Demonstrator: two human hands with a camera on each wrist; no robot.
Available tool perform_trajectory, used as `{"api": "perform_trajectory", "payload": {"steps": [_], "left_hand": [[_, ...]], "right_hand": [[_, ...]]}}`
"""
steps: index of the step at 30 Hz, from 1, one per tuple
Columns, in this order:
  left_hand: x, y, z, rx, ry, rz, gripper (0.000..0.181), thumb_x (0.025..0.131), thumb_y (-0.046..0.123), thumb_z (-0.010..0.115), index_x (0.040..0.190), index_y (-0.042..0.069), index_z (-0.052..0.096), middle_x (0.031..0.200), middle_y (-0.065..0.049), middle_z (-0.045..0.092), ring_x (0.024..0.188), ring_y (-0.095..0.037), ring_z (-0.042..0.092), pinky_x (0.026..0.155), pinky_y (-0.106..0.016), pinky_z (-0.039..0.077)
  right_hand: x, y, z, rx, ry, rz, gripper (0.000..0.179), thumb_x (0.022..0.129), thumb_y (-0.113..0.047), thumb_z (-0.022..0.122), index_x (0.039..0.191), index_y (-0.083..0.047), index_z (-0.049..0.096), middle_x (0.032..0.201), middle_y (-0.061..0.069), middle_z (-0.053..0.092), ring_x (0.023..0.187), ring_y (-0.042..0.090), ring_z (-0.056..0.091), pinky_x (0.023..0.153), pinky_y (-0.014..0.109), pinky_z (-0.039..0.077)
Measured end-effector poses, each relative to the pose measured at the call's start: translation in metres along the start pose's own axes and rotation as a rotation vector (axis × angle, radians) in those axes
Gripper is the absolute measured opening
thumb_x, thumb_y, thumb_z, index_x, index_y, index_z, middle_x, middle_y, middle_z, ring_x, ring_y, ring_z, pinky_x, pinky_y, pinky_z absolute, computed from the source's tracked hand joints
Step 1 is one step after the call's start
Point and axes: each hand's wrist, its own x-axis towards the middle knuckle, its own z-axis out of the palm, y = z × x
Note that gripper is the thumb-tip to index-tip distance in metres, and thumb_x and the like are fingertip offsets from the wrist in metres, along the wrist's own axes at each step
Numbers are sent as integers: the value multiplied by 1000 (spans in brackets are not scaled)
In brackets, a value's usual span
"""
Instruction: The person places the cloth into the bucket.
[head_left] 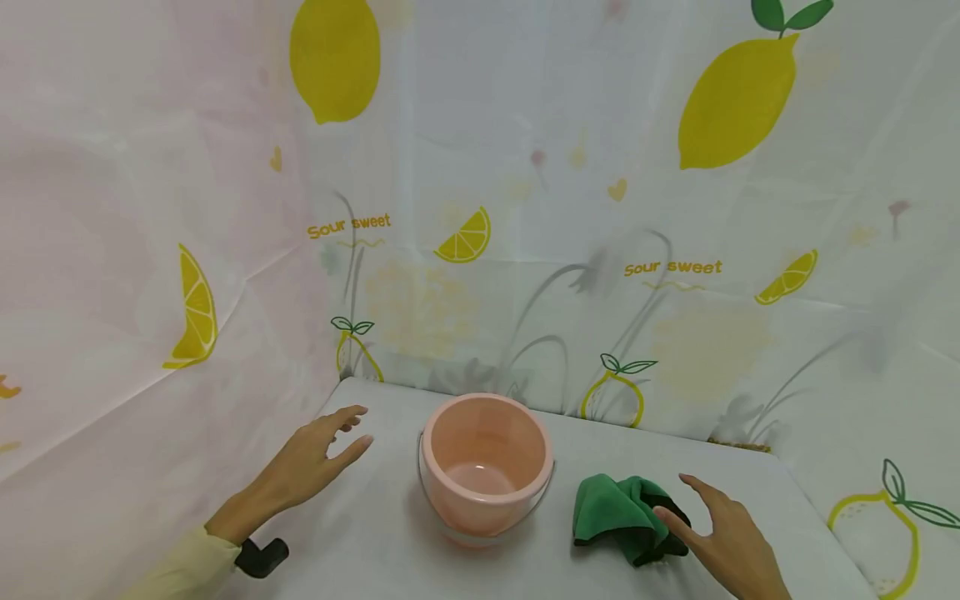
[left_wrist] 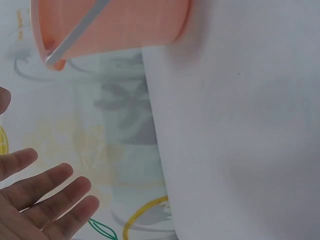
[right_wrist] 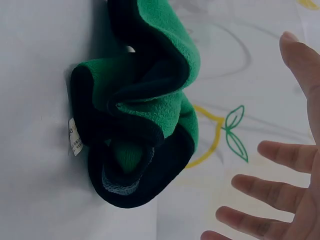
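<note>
On the white desk (head_left: pixel 360 533), the crumpled green cloth (head_left: pixel 609 507) lies at nine o'clock from the empty, loose-fingered right hand (head_left: pixel 731 533), nearer it than the likewise empty left hand (head_left: pixel 303 462).

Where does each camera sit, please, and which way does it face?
Head: on the head, facing forward and down at the pink bucket, green cloth and white table; left hand, right hand and a pale sleeve show.
Left wrist: on that wrist, facing the bucket's side; left fingers show.
Right wrist: on that wrist, facing the cloth; right fingers show.
Shared: the bucket in head and left wrist, the cloth in head and right wrist.
</note>
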Motion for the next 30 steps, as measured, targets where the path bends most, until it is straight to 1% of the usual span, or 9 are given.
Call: {"api": "perform_trajectory", "payload": {"steps": [4, 13, 21, 30], "left_hand": [[1, 3, 0, -20, 0, 4, 53, 102, 43, 65, 142, 11, 58, 129, -7, 67, 109, -25, 67, 86, -46, 57], [1, 8, 2, -59, -12, -15, 53, 102, 46, 63, 143, 13, 58, 131, -4, 65, 110, -22, 65, 87, -45, 57], [4, 8, 6, -82, -3, -6, 51, 102, 47, 63, 143, 18, 57, 129, -1, 66, 109, -18, 64, 85, -43, 56], [4, 14, 11, -106, -14, -10, 52, 101, 46, 64, 143, 16, 58, 127, 0, 66, 110, -18, 64, 86, -41, 56]], "right_hand": [[1, -1, 1, 1, 9, -6, 83, 95, -65, 62, 150, -4, 50, 144, 31, 53, 122, 56, 51, 85, 71, 48], [4, -3, 5, -1, 29, -17, 81, 95, -65, 62, 148, -4, 52, 144, 31, 52, 122, 57, 49, 86, 73, 46], [7, -5, 9, 13, 15, 1, 83, 94, -67, 61, 148, -5, 51, 146, 32, 50, 124, 58, 47, 88, 74, 45], [6, -6, 13, 22, 7, 13, 82, 95, -67, 60, 149, -7, 51, 147, 32, 48, 125, 59, 45, 89, 75, 43]]}}
